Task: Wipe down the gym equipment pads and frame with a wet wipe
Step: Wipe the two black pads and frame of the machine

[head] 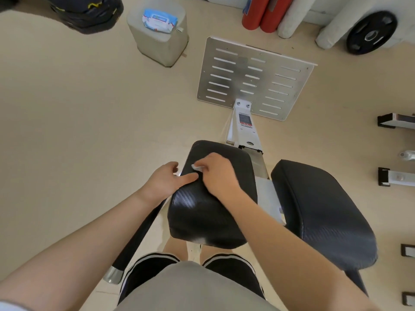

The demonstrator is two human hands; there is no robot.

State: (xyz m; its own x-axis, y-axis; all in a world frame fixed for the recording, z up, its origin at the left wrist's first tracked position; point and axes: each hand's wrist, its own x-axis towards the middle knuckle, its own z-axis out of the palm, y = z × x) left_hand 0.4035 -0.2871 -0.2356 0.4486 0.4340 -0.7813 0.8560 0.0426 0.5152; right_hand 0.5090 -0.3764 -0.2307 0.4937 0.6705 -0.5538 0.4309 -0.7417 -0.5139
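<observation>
Seen from above, standing over a black pad (211,196) on a white frame (243,129). Right hand (216,173) lying palm down on the top of that pad, fingers curled over a white wipe (197,167), only a small corner of it showing past the knuckles. Left hand (165,180) at the pad's left edge, thumb stretched flat across the top surface and touching it, fingers loosely bent down the side, holding nothing. A pale smear near the pad's near end. A second black pad (323,212) just to the right, apart from both hands. Beyond the pads, a slotted metal plate (256,79) bolted to the far end of the frame. Farther off on the floor, a grey stool (161,43) with a blue pack of wipes (160,20) on top. Red and grey foam rollers (269,14) and a black weight plate (371,32) against the far wall.
</observation>
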